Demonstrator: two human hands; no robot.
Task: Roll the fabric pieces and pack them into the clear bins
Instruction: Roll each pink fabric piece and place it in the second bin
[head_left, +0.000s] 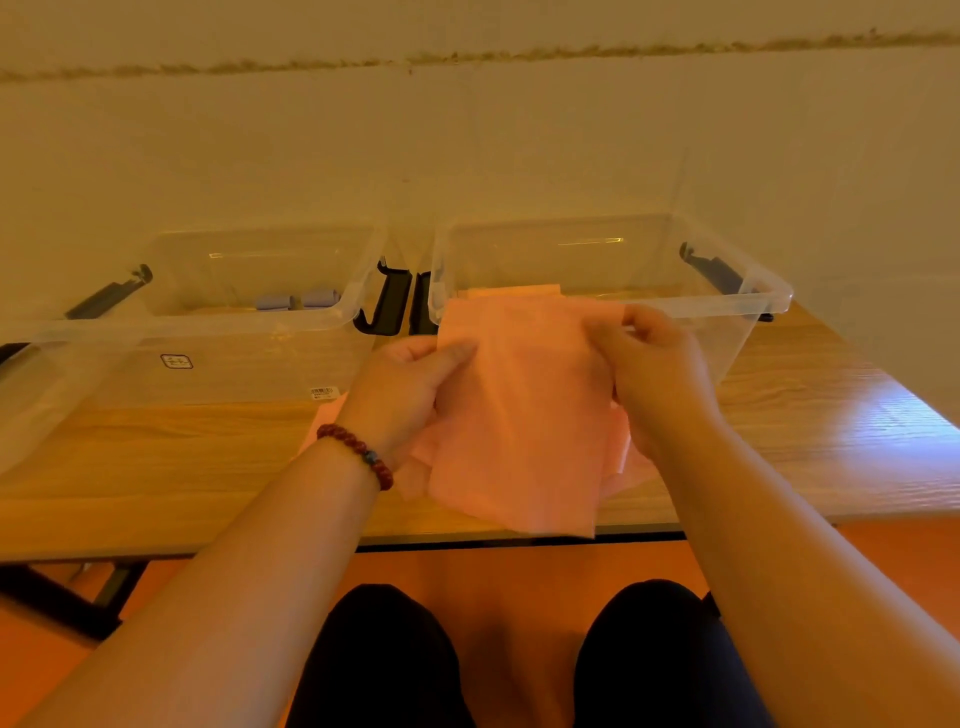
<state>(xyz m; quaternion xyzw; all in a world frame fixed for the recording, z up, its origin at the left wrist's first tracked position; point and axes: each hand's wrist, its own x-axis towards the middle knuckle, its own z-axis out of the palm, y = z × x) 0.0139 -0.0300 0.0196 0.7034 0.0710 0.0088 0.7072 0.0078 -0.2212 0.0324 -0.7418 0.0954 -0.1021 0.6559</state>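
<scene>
Nearest the camera, 2 knees (384, 654) in dark trousers sit above an orange floor (519, 566), below the table's front edge. Both bare forearms reach forward over the wooden table (156, 457). A red bead bracelet (358, 452) circles the left wrist. The left hand (410, 384) pinches the left edge of a pink fabric piece (519, 415), thumb laid across the front and fingers behind. The right hand (660, 374) grips the upper right edge with its fingers curled round the cloth. The piece is held up off the table between the 2 hands, unrolled; its lower edge hangs past the table's front edge and its top overlaps the near wall of the right clear bin (753, 301). More pink cloth (327, 415) lies on the table under the left wrist. A pale strip shows just above the held piece at the right bin; I cannot tell whether it lies inside that bin. The left clear bin (104, 332) stands beside the right one, both lidless against the wall (467, 156). It holds 2 rolled blue-grey fabric pieces (298, 300) near its far right corner. Black latches (387, 301) hang open between the bins. A barcode label (322, 392) is stuck low on the left bin's front.
</scene>
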